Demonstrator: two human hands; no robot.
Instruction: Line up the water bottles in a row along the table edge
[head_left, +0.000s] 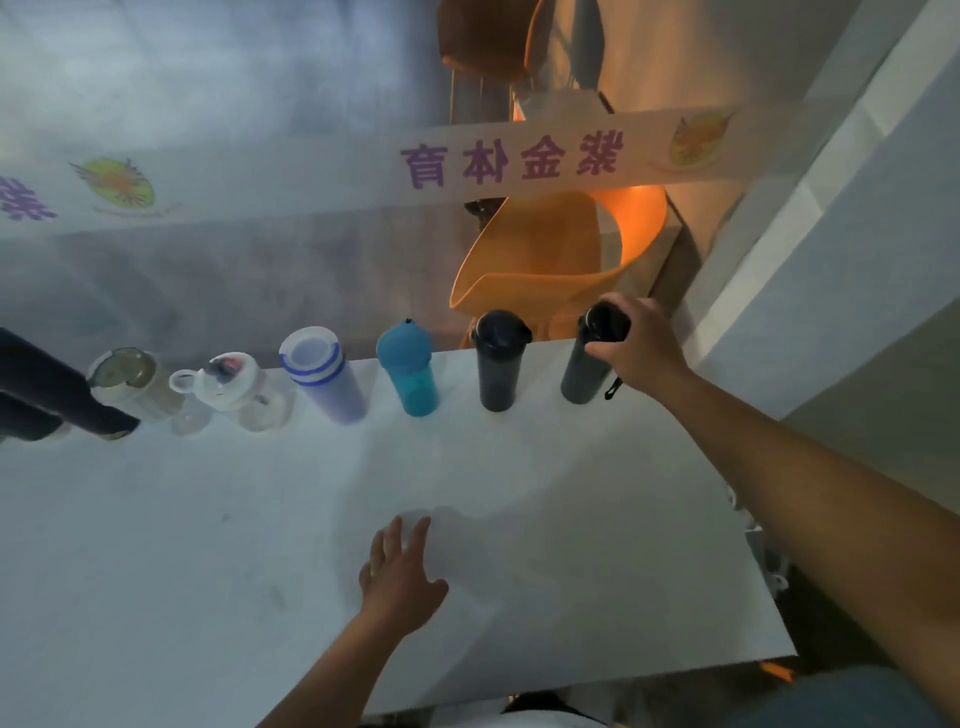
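Observation:
Several bottles stand in a row along the far edge of the white table (519, 519). From right to left: a dark bottle with a strap (589, 364), a second dark bottle (497, 364), a teal bottle (410, 369), a purple bottle with a white striped cap (324, 376), a clear bottle with a loop lid (239, 389), a pale bottle (132, 382) and dark bottles (47, 389) at the far left. My right hand (639, 345) is wrapped around the top of the rightmost dark bottle. My left hand (400, 574) rests flat on the table, fingers spread, holding nothing.
An orange plastic chair (540, 249) stands just behind the table's far edge. A white banner with purple characters (511, 156) runs across behind it. The table's right edge (748, 519) drops off to a wall and floor.

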